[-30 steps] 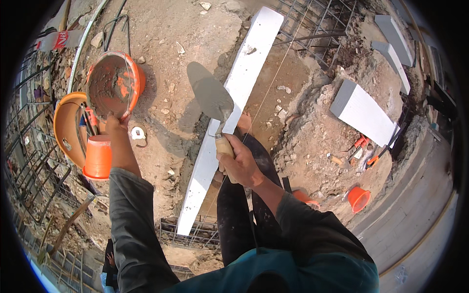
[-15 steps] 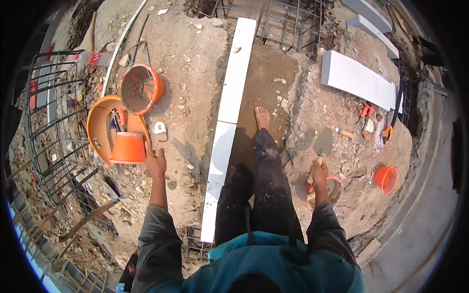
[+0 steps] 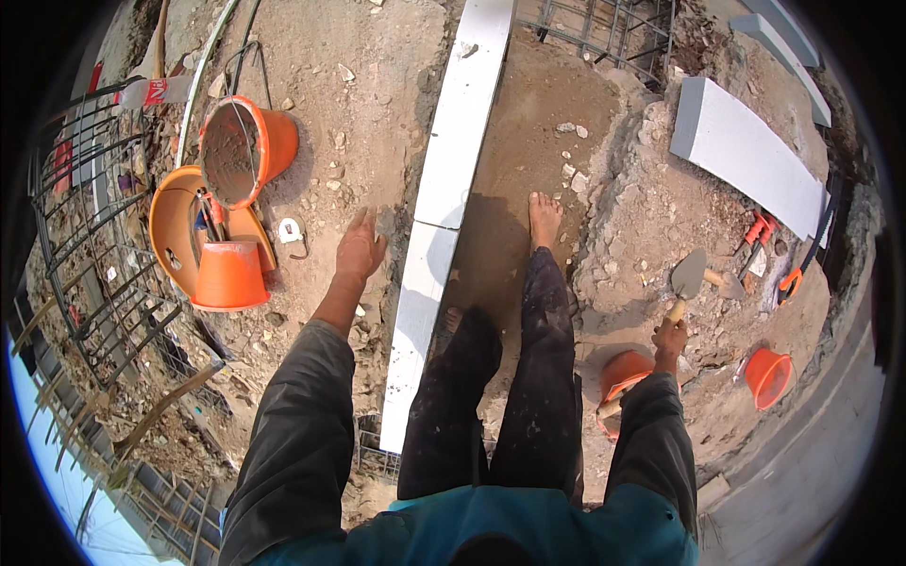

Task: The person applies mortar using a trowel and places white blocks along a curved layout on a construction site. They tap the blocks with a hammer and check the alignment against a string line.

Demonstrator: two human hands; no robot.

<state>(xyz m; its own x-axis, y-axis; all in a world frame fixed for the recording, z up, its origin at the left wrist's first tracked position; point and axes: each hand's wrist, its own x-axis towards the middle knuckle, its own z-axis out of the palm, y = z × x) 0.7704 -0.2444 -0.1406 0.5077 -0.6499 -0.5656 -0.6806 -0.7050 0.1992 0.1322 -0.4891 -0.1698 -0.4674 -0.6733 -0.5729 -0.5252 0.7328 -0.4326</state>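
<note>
White blocks (image 3: 451,179) lie in line on dirt, unmortared as far as visible. Right hand (image 3: 670,335) grips trowel (image 3: 687,278); left hand (image 3: 360,250) spread, empty, near the blocks' left edge.

The right hand (image 3: 670,337) has swung the trowel (image 3: 687,279) from the white block (image 3: 444,203) out to the right.

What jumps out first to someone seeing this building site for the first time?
Bright orange buckets cluster on the dirt at the left, beside a long white block running up the middle. The right hand grips a trowel at the right, while the left hand is spread empty near the block. One bare foot stands on the soil.
</note>
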